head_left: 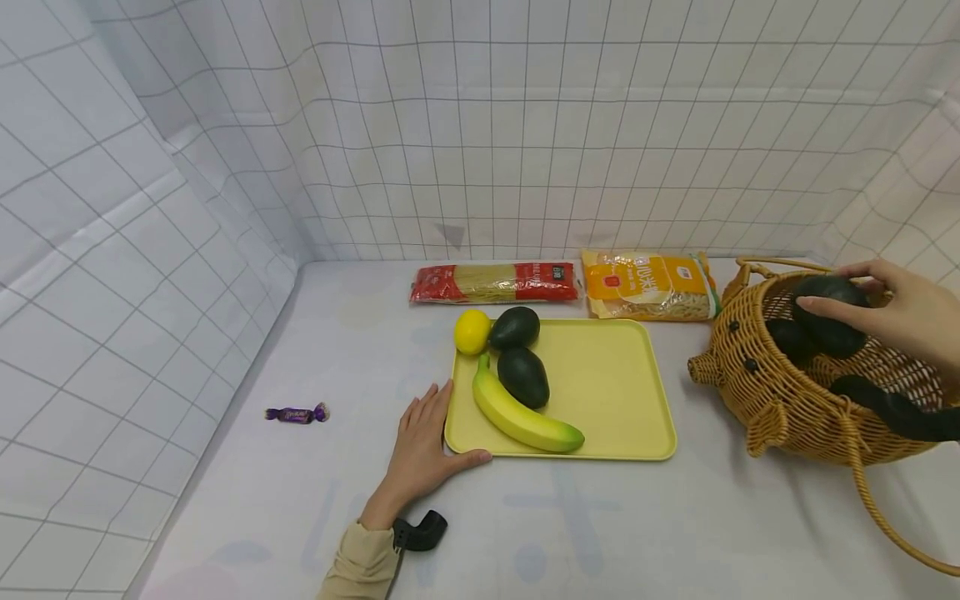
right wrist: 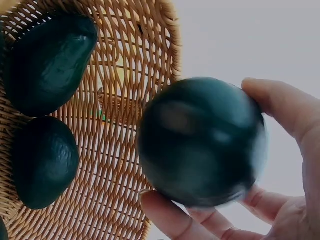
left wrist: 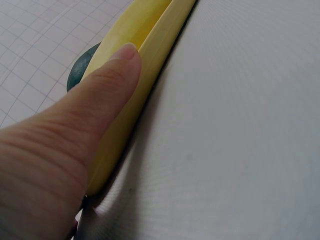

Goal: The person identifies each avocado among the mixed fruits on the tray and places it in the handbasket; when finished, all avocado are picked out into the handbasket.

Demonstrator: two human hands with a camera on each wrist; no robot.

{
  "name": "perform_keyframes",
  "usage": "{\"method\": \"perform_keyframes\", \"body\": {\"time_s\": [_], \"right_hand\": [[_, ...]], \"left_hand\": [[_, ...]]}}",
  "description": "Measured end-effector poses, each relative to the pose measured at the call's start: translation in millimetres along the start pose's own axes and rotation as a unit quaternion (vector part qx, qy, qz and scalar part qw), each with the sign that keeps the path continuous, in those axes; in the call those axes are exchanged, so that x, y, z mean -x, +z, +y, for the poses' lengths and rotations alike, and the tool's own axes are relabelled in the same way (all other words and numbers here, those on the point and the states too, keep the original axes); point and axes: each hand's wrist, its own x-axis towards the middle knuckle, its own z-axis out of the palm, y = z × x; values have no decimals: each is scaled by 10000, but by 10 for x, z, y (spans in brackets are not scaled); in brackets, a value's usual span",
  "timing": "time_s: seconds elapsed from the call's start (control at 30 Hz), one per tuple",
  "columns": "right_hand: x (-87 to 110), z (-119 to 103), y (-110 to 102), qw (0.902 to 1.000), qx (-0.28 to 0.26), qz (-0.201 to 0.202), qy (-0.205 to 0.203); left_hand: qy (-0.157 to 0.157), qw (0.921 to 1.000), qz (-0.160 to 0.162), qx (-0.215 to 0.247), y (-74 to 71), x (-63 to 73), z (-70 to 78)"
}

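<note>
In the head view, my right hand [head_left: 911, 312] holds a dark green avocado [head_left: 828, 290] between thumb and fingers over the mouth of a wicker basket [head_left: 795, 417] shaped like a pig. Two avocados [right wrist: 50, 65] lie inside the basket in the right wrist view, with part of a further dark one at the left edge. My left hand [head_left: 423, 442] rests at the front left corner of a yellow tray [head_left: 607, 383], fingers straight along its side, thumb [left wrist: 112, 75] on the rim. On the tray are a lemon [head_left: 472, 332], two avocados [head_left: 523, 377] and a banana [head_left: 525, 417].
A red noodle packet [head_left: 495, 282] and an orange noodle packet [head_left: 649, 286] lie behind the tray. To the left is a purple wrapped candy [head_left: 297, 414]. The basket's looped handle [head_left: 885, 508] hangs toward the front. A white gridded curtain [head_left: 525, 125] stands behind the table.
</note>
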Motion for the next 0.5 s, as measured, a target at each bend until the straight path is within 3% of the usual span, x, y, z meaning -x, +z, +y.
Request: {"method": "perform_keyframes", "body": {"time_s": [0.27, 0.5], "right_hand": [[54, 14, 14, 9986, -357, 149, -359], [127, -156, 73, 9977, -251, 216, -596]], "left_hand": [[83, 9999, 130, 9, 0, 5, -6], [83, 9999, 116, 29, 11, 2, -6]]}}
